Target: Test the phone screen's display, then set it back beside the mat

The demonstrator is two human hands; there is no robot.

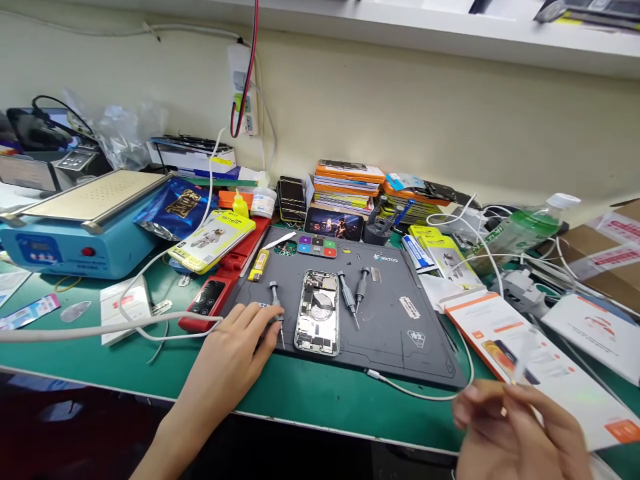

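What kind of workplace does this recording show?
Most likely a phone repair bench: an opened smartphone with its internals exposed lies on a dark grey work mat, slim precision screwdrivers beside it, and a blue screen-separator hot plate stands at the left.

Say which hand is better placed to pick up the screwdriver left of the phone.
Left. The left hand already touches that screwdriver beside the phone; the right hand is blurred, off the mat and seemingly holding something thin.
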